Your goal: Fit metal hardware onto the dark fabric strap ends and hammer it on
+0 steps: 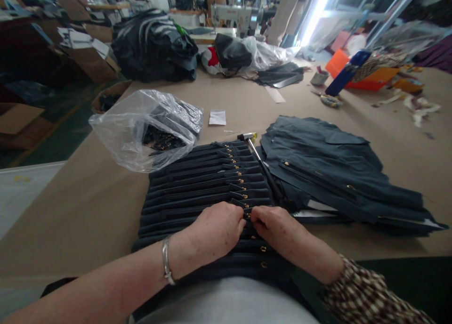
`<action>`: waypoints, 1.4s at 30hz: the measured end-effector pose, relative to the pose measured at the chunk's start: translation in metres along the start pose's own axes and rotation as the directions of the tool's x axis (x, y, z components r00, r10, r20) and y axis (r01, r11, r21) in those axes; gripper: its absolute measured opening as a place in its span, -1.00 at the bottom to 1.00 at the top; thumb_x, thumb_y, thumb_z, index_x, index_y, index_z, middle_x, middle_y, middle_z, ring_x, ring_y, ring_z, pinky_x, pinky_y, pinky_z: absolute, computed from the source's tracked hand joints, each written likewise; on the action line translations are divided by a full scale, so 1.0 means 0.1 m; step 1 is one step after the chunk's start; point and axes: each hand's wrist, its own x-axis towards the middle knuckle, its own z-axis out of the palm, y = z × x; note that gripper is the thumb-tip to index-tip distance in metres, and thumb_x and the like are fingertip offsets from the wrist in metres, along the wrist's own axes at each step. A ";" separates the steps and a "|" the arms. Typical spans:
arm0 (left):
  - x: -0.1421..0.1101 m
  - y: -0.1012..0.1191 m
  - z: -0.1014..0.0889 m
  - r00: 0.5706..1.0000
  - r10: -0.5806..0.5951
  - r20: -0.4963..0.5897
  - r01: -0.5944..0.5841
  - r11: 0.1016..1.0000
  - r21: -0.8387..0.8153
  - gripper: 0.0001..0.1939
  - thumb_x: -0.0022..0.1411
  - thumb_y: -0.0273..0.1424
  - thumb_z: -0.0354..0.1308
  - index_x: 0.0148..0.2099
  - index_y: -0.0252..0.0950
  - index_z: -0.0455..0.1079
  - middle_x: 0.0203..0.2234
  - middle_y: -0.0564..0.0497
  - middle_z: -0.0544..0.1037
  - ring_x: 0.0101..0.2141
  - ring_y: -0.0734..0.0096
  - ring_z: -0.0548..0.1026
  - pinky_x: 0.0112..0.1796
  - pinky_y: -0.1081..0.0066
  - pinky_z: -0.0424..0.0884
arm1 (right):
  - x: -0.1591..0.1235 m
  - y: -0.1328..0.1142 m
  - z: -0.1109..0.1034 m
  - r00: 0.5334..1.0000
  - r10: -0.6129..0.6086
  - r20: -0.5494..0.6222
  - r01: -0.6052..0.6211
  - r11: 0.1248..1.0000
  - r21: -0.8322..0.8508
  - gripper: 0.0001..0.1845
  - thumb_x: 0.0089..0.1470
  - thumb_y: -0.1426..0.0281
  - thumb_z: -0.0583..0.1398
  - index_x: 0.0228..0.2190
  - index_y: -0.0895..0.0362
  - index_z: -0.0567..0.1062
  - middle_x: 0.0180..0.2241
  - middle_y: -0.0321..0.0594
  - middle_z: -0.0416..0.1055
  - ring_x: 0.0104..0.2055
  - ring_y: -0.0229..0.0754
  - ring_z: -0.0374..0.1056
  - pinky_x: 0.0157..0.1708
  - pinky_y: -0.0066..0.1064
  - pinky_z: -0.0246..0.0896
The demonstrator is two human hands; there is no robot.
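Observation:
Dark blue garment pieces with zippers [197, 187] lie in overlapping rows on the table before me. Upper rows carry dark pull tabs on gold sliders; the nearest rows show bare gold rings [263, 249]. My left hand [224, 227] is closed in a pinch at one slider, on what looks like a zipper pull [248, 215]. Facing it, my right hand [273, 224] pinches at the same spot, its fingertips close to the left ones. The fingers partly hide the pull. Beyond the right hand lies a hammer [259, 157] with a dark handle and yellow tip.
A clear plastic bag [141, 126] of dark zipper pulls rests at the rows' upper left. More cut pieces [318, 154] are piled at right. Behind are a small white paper [217, 117], scissors [328, 99], an orange box [374, 79], a fabric heap [151, 46] and a sewing machine [235, 17].

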 end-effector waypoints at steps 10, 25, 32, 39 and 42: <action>-0.03 -0.15 -0.07 0.998 -0.058 0.013 0.053 0.746 -0.663 -0.56 0.24 -0.01 -0.10 -0.45 -0.26 0.24 -0.69 0.17 0.19 -0.66 0.56 0.17 -0.58 0.49 0.18 | 0.05 -0.22 -0.16 0.979 -0.129 -0.160 0.141 0.988 0.062 -0.85 0.20 0.47 0.07 -0.30 0.11 0.44 -0.39 -0.27 0.39 -0.39 -0.29 0.30 -0.38 -0.47 0.16; 0.01 0.07 0.00 0.945 -0.299 0.130 0.125 -0.037 -0.991 -0.38 0.03 0.21 0.01 -0.34 -0.30 0.33 -0.60 0.14 0.27 -0.69 0.66 0.15 -0.71 0.61 -0.07 | 0.25 -0.59 0.07 0.864 -0.172 -0.474 0.328 0.905 0.271 -0.97 -0.02 0.45 0.26 -0.42 0.09 0.52 -0.34 -0.22 0.47 -0.24 -0.15 0.33 -0.21 -0.30 0.19; -0.04 0.01 -0.03 0.944 -0.203 0.261 0.258 -0.041 -0.965 -0.42 0.11 0.19 -0.07 -0.33 -0.28 0.29 -0.69 0.19 0.22 -0.75 0.64 0.15 -0.74 0.61 -0.12 | 0.13 -0.43 -0.13 0.944 0.178 -0.277 0.053 0.747 0.663 -0.97 0.02 0.41 0.19 -0.43 0.12 0.42 -0.53 -0.36 0.36 -0.51 -0.32 0.26 -0.47 -0.47 0.19; -0.11 0.01 0.01 0.970 -0.040 0.240 0.239 0.341 -0.909 -0.72 0.13 -0.18 0.09 -0.47 -0.26 0.23 -0.75 0.25 0.13 -0.73 0.66 0.05 -0.68 0.55 -0.02 | -0.04 -0.27 -0.14 0.965 0.235 -0.121 -0.024 0.533 0.846 -0.86 -0.05 0.37 0.26 -0.38 0.12 0.44 -0.46 -0.32 0.44 -0.45 -0.32 0.35 -0.40 -0.47 0.29; -0.07 0.01 0.01 0.990 -0.050 0.133 0.131 0.689 -0.713 -0.76 0.11 -0.28 0.06 -0.54 -0.28 0.25 -0.74 0.20 0.18 -0.66 0.59 0.14 -0.61 0.50 0.04 | -0.10 -0.22 -0.13 0.975 0.220 -0.013 -0.102 0.501 0.859 -0.86 -0.02 0.35 0.25 -0.37 0.14 0.46 -0.48 -0.34 0.42 -0.50 -0.36 0.31 -0.46 -0.51 0.26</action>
